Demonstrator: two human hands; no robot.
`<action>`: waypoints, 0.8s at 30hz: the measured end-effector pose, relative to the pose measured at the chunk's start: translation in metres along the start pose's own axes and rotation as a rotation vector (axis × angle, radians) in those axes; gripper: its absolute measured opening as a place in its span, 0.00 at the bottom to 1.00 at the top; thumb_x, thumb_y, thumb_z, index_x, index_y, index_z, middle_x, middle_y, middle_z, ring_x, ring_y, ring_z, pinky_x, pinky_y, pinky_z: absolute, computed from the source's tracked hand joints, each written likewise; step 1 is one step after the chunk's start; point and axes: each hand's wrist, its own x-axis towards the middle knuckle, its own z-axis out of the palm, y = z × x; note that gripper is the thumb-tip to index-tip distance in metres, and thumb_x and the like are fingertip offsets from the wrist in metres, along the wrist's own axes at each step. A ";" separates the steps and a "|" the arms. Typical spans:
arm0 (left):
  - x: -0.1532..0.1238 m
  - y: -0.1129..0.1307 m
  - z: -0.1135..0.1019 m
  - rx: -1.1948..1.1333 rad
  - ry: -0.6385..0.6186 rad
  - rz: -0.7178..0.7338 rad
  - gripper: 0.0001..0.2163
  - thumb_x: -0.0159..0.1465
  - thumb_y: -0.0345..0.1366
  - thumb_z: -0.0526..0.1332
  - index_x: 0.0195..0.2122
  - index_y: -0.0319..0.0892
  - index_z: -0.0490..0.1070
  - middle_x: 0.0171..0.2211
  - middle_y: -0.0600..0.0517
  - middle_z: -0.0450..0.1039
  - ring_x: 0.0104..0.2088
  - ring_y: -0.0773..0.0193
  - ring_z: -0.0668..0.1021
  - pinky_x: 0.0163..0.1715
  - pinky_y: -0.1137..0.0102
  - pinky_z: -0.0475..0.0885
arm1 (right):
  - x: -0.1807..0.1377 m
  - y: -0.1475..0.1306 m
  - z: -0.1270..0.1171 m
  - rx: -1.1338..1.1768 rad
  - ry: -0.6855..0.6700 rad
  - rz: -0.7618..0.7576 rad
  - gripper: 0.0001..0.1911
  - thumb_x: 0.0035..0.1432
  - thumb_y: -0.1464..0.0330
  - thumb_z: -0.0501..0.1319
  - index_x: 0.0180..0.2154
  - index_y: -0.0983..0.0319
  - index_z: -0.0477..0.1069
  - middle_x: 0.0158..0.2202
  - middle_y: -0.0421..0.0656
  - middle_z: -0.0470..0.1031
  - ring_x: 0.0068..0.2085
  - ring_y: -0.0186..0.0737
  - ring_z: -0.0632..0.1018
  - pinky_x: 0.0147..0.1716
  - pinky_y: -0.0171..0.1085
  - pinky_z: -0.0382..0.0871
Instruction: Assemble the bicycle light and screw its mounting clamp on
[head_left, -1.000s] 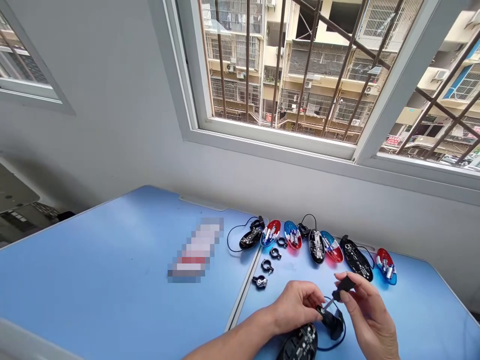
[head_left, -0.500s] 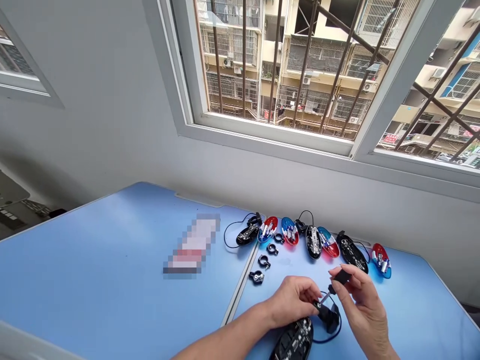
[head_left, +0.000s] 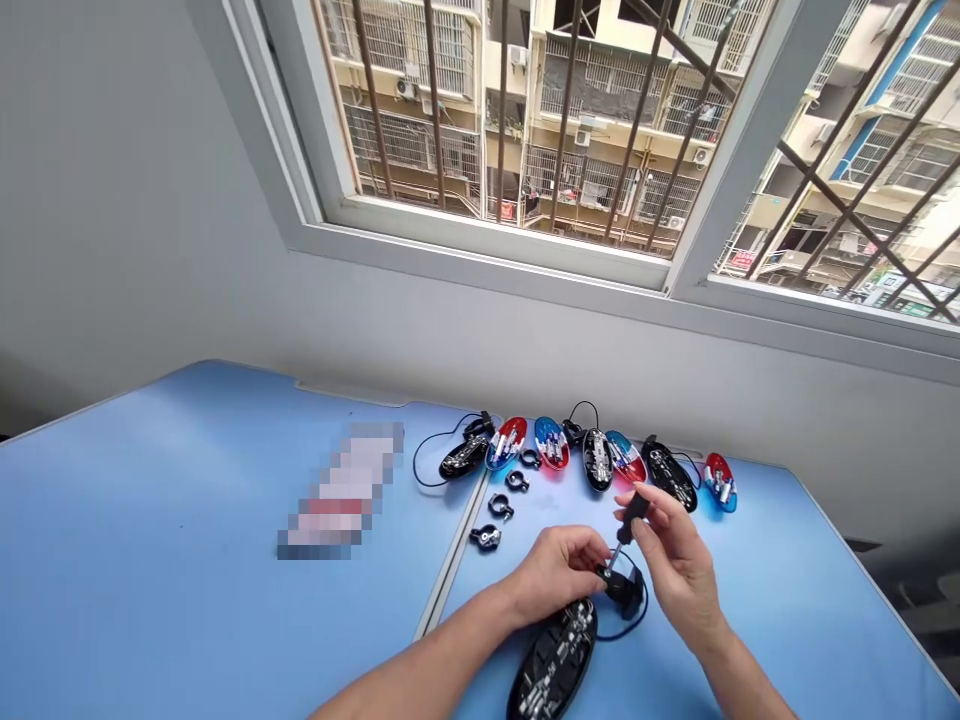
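Note:
My right hand (head_left: 675, 555) grips the black handle of a small screwdriver (head_left: 634, 515), its thin metal shaft slanting down to the left. The tip meets a black clamp bracket (head_left: 622, 592), which my left hand (head_left: 562, 572) pinches at its near end. A thin black cable (head_left: 634, 628) loops around the bracket's right side. Just below my left hand lies an open black oval housing (head_left: 553, 660) with a circuit board and metal contacts showing. Whether the screwdriver tip sits in a screw is too small to tell.
Several black ring clamps (head_left: 500, 506) stand in a line left of my hands. Behind them are black oval housings (head_left: 598, 460) and red-and-blue shells (head_left: 552, 443) with batteries. A blurred flat item (head_left: 341, 490) lies on the blue table (head_left: 187, 520), which meets the wall below the window.
The view has shifted, so everything appears further left and slightly higher. The screwdriver stands somewhat steeper, still at the bracket. Both hands keep their holds.

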 end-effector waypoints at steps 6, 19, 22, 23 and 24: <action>0.001 0.000 -0.002 -0.010 -0.015 0.000 0.09 0.42 0.25 0.63 0.27 0.38 0.71 0.23 0.58 0.69 0.26 0.68 0.69 0.29 0.72 0.63 | 0.005 0.002 0.002 -0.150 0.068 -0.054 0.19 0.57 0.73 0.61 0.50 0.53 0.66 0.44 0.43 0.70 0.41 0.37 0.74 0.32 0.33 0.75; 0.003 0.000 -0.004 -0.021 -0.018 -0.011 0.11 0.41 0.26 0.63 0.28 0.38 0.71 0.24 0.57 0.70 0.28 0.66 0.70 0.31 0.71 0.64 | 0.006 0.005 0.003 -0.053 0.089 0.035 0.18 0.56 0.72 0.60 0.48 0.53 0.64 0.43 0.42 0.68 0.40 0.36 0.72 0.32 0.33 0.74; 0.003 0.001 -0.004 -0.021 -0.021 -0.012 0.11 0.41 0.25 0.63 0.28 0.38 0.71 0.24 0.57 0.70 0.28 0.67 0.70 0.31 0.71 0.63 | 0.006 0.007 0.001 -0.103 0.104 0.014 0.18 0.55 0.73 0.61 0.47 0.52 0.65 0.42 0.41 0.68 0.38 0.35 0.71 0.32 0.33 0.74; 0.003 0.001 -0.004 -0.020 -0.022 -0.012 0.11 0.41 0.25 0.63 0.28 0.38 0.72 0.24 0.57 0.70 0.28 0.67 0.70 0.31 0.71 0.63 | 0.006 0.007 0.000 -0.108 0.101 0.018 0.18 0.56 0.73 0.61 0.47 0.53 0.65 0.42 0.41 0.69 0.38 0.35 0.72 0.32 0.33 0.74; 0.003 0.001 -0.004 -0.020 -0.023 -0.011 0.11 0.41 0.25 0.63 0.28 0.39 0.72 0.24 0.57 0.70 0.27 0.67 0.70 0.31 0.71 0.63 | 0.006 0.007 0.000 -0.102 0.094 0.026 0.18 0.56 0.72 0.60 0.48 0.53 0.65 0.42 0.41 0.69 0.39 0.36 0.72 0.32 0.34 0.74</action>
